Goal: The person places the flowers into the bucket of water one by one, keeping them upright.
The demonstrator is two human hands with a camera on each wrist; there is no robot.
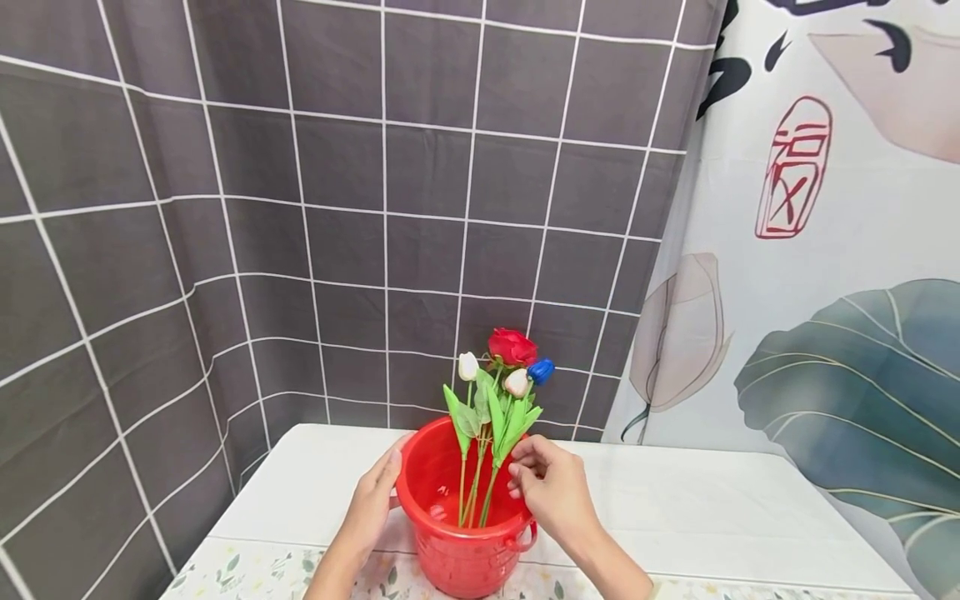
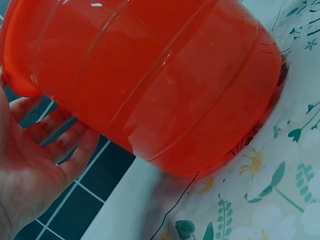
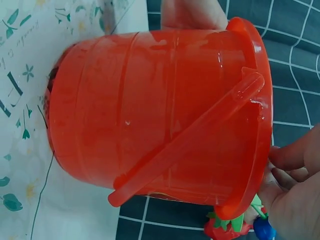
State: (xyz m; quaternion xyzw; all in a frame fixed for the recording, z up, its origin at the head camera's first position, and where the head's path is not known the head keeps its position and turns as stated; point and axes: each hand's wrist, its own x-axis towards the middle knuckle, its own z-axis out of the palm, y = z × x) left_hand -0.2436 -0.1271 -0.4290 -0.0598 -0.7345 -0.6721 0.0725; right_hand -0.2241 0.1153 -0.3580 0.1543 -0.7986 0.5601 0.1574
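A red plastic bucket (image 1: 468, 558) stands upright on the table, several artificial flowers leaning inside it. Among the blooms are a red rose (image 1: 512, 347), a white tulip (image 1: 468, 367), a pale cream-pink tulip (image 1: 517, 382) and a blue tulip (image 1: 542, 371). My left hand (image 1: 372, 500) rests against the bucket's left side, its fingers extended along the wall in the left wrist view. By the right rim, my right hand (image 1: 553, 487) has loosely bent fingers beside the green leaves (image 1: 510, 429); nothing is plainly held. Its fingertips are partly hidden in the right wrist view.
The table (image 1: 712, 500) has a white surface with a floral-printed front strip (image 1: 247, 567). Behind it hangs a dark grey cloth (image 1: 427, 175) with white grid lines; a leaf-printed curtain (image 1: 712, 192) hangs at right. The bucket's handle (image 3: 190, 140) hangs down its side.
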